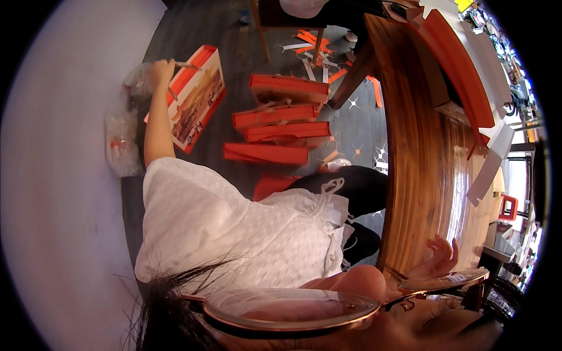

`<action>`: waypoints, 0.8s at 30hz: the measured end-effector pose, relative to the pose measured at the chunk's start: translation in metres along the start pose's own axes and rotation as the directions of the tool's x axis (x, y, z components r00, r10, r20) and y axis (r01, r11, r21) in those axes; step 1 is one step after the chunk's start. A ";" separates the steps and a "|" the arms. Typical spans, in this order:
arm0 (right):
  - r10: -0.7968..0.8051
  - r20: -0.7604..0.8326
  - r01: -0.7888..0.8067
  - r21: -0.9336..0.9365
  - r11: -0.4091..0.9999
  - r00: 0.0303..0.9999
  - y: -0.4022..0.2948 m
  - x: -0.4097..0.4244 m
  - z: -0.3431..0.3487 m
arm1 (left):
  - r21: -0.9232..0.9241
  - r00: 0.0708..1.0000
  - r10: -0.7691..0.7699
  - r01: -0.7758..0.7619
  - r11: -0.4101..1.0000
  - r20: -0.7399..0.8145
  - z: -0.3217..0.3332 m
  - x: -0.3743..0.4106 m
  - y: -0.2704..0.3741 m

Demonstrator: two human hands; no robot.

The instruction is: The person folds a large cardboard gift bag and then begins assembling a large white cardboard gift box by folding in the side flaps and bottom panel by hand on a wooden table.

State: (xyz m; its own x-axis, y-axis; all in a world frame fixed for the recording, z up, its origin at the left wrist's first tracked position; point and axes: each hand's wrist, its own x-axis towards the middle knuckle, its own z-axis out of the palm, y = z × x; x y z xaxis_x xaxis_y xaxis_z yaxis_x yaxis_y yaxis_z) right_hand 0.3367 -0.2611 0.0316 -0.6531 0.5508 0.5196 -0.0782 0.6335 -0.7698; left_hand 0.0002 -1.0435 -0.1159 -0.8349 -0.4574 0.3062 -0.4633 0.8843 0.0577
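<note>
My left hand (162, 72) reaches out to the side, closed on the cord handle of a flat red-edged gift box (197, 103). A printed picture covers the box's pale face, and the box tilts above the dark floor. Just past it stand several similar red boxes on the floor, among them a front one (265, 153) and a rear one (290, 85), with cord handles on some. My right hand (439, 254) is raised by the wooden table (412, 175), fingers partly curled and apart, with nothing seen in it. Glasses partly cover its wrist side.
Clear plastic-wrapped bundles (123, 142) lie along the white wall (66, 175). Orange and white card scraps (314, 48) litter the floor under a chair (287, 26), near another person's legs. An unfolded red and white carton (461, 66) stands on the table beside an open brown box (452, 109).
</note>
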 end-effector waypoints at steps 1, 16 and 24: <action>0.019 0.014 -0.018 -0.019 1.000 1.000 0.000 0.007 0.004 | 0.025 0.999 -0.035 0.034 0.999 0.022 0.021 -0.006 -0.022; 0.028 0.154 -0.030 0.008 1.000 0.988 -0.022 -0.007 0.032 | -0.082 0.809 -0.390 0.468 0.880 0.439 0.240 -0.193 -0.056; 0.114 0.231 -0.114 -0.012 0.993 0.966 -0.005 -0.015 0.014 | -0.223 0.787 -0.441 0.567 0.793 0.432 0.211 -0.183 0.001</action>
State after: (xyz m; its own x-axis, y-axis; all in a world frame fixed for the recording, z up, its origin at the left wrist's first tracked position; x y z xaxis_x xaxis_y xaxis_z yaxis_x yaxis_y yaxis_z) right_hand 0.3363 -0.2807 0.0226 -0.8141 0.4786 0.3288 0.0058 0.5730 -0.8195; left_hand 0.0903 -0.9788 -0.3721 -0.5810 -0.7903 -0.1945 -0.7742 0.4629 0.4316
